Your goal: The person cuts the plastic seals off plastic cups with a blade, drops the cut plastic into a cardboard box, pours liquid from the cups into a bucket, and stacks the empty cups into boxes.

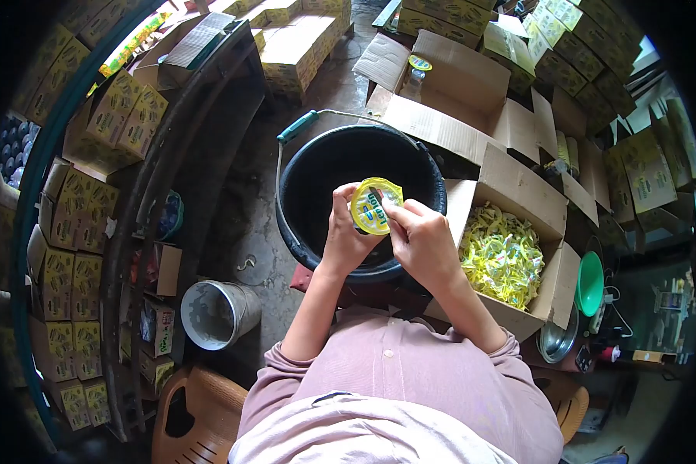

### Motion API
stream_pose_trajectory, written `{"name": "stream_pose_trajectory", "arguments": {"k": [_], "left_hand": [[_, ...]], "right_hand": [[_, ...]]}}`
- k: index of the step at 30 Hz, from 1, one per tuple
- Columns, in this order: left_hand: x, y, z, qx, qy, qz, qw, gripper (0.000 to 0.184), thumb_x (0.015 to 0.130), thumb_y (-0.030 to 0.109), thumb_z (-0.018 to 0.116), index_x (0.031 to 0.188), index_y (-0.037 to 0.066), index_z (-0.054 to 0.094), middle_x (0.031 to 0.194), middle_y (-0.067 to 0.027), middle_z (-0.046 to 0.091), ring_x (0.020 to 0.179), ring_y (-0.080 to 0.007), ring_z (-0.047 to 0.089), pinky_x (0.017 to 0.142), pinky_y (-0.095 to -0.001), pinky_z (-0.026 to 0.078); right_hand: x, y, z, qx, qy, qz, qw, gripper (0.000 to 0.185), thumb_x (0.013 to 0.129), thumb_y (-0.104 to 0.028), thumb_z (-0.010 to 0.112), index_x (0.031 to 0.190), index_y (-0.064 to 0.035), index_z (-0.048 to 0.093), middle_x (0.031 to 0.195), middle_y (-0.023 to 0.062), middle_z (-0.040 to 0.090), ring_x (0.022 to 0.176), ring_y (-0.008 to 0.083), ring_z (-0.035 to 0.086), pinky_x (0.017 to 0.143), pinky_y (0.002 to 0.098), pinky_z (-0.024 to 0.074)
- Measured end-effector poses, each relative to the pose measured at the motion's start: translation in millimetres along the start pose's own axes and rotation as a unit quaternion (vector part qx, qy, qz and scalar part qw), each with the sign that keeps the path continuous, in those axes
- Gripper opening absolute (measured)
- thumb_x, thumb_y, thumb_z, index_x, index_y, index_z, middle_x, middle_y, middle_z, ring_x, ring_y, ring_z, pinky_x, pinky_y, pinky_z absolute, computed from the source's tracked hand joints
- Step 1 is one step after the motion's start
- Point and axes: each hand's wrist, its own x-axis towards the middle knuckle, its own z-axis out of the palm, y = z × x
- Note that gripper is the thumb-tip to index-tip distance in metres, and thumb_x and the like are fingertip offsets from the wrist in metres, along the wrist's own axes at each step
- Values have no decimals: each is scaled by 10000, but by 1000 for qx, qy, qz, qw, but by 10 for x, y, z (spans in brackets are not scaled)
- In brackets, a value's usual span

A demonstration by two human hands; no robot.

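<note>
A cup with a yellow lid printed "Lemon" (373,207) is held over a large black bucket (284,203), its lid facing me. My left hand (346,235) wraps round the cup from the left. At the lid's right edge, my right hand (423,236) is closed, thumb and finger pinching the lid. Fingers and lid hide most of the cup's side. Just right of the bucket, a cardboard box (520,188) holds a heap of crumpled yellow lids or strips (503,257).
The bucket's wire handle with a green grip (297,126) leans on its far rim. A white pail (240,313) stands on the floor at left. Another open carton (460,73) lies beyond. At right are a green bowl (589,284) and stacked printed boxes (638,178).
</note>
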Motion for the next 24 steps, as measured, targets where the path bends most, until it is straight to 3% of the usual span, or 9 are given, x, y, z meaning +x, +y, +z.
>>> {"name": "stream_pose_trajectory", "arguments": {"k": [7,10,14,17,24], "left_hand": [[-9,-15,17,17,13,13,1000,679,569,84,780,1083,50,337,952,-119,545,862,-194,567,757,-290,456],[-29,-83,30,-5,-10,-2,1000,630,595,64,739,1080,53,337,967,-152,500,887,-277,550,760,-337,446],[-23,-81,32,9,-21,-20,1000,624,592,61,730,1080,46,343,967,-158,487,901,-313,530,779,-357,435],[-25,-127,37,18,-20,-9,1000,627,589,66,730,1083,40,343,984,-168,478,919,-323,517,794,-368,427],[-20,-132,53,61,-39,-30,997,630,581,69,732,1082,40,350,992,-172,469,943,-333,491,820,-379,410]], "right_hand": [[-13,-7,-5,-21,-19,11,1000,216,713,-19,545,919,16,601,786,154,566,703,305,589,663,380,484],[-4,6,13,-45,-34,24,998,199,712,-21,547,897,13,612,796,153,574,708,304,591,668,382,484],[30,85,68,-22,-10,0,1000,228,693,16,558,913,14,617,736,168,553,665,322,567,631,378,458],[47,54,-10,-36,-58,40,997,200,710,-9,533,886,3,627,806,163,586,705,318,595,678,391,482],[123,232,134,-46,-67,18,997,205,691,2,537,861,-5,653,822,187,608,739,320,608,706,378,497]]}}
